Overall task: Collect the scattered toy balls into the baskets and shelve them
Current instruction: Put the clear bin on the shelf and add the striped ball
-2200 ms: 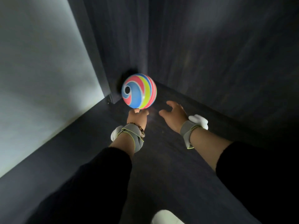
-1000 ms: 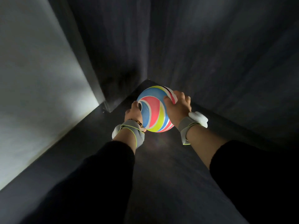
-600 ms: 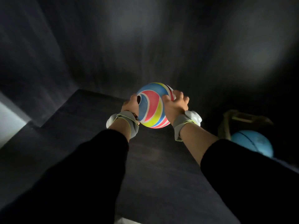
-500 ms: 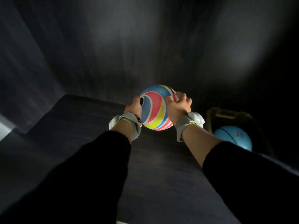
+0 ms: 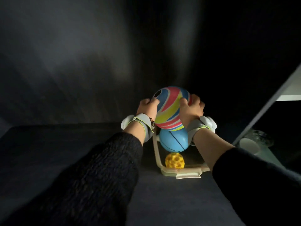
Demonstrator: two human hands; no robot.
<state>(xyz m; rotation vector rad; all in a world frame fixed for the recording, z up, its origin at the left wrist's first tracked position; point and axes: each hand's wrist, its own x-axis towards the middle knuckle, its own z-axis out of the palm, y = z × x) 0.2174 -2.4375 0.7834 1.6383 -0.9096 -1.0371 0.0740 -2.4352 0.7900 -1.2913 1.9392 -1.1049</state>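
Note:
I hold a striped ball (image 5: 171, 110) of pink, blue and yellow between both hands. My left hand (image 5: 147, 106) presses its left side and my right hand (image 5: 191, 108) grips its right side. The ball hangs right above a cream basket (image 5: 179, 172) that stands on the dark floor. In the basket lie a blue ball (image 5: 173, 141) and a small yellow pitted ball (image 5: 174, 162). The striped ball sits just over the blue ball; whether they touch I cannot tell. The basket's far side is hidden behind the balls and my wrists.
A white shelf edge (image 5: 267, 105) slants down at the right. Below it sit a white cup (image 5: 248, 145) and a clear glass object (image 5: 260, 137). Dark wall panels rise behind the basket, and dark floor spreads to the left.
My view has swung right and both hands have carried the striped ball from the dark corner to above the basket. The yellow ball and shelf edge have come into sight.

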